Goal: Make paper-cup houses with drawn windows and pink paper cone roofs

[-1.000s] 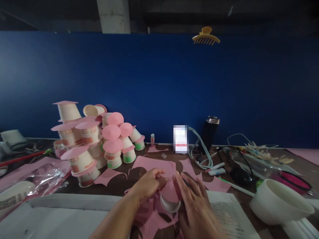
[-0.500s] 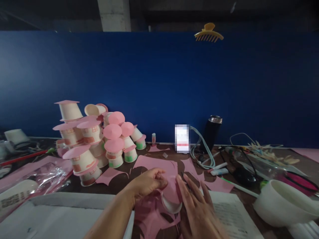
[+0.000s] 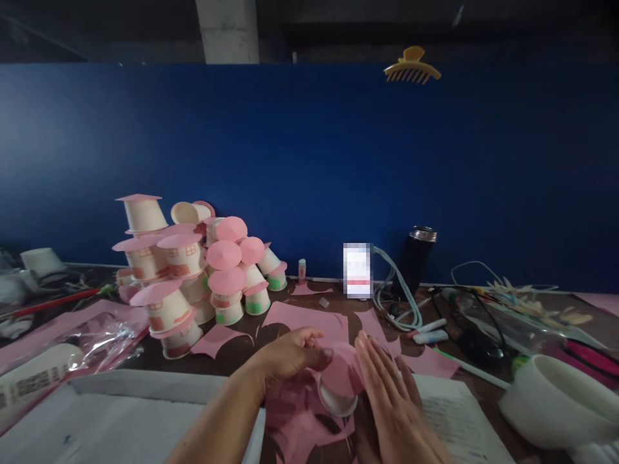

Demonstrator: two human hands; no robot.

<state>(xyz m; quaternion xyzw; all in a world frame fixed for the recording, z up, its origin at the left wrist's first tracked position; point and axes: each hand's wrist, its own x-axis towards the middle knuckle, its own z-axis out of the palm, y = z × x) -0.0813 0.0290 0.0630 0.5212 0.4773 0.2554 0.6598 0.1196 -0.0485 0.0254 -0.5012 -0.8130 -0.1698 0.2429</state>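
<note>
A small white paper cup point(image 3: 336, 401) stands upside down in front of me, with a pink paper disc point(image 3: 344, 374) lying over its upturned base. My left hand point(image 3: 293, 354) is at the disc's left side, its thumb and curled fingers closed on the edge. Stretched flat, my right hand point(image 3: 394, 403) rests along the disc's right edge with its fingers straight and close together. Pink paper scraps point(image 3: 297, 422) with round cut-outs lie under and around the cup. How far the left fingertips reach behind the disc is hidden.
Stacked paper cups with pink tops point(image 3: 181, 258) rise at the left. A white box point(image 3: 155, 390) lies front left. Behind are a phone point(image 3: 358, 270), a cable point(image 3: 416, 312) and a black bottle point(image 3: 414, 264). A printed sheet point(image 3: 452, 412) and a white bowl-like container point(image 3: 551, 403) are at the right.
My right hand's fingers have drawn together and lie flatter along the disc's edge. My left thumb has come onto the disc. The whole view has shifted slightly.
</note>
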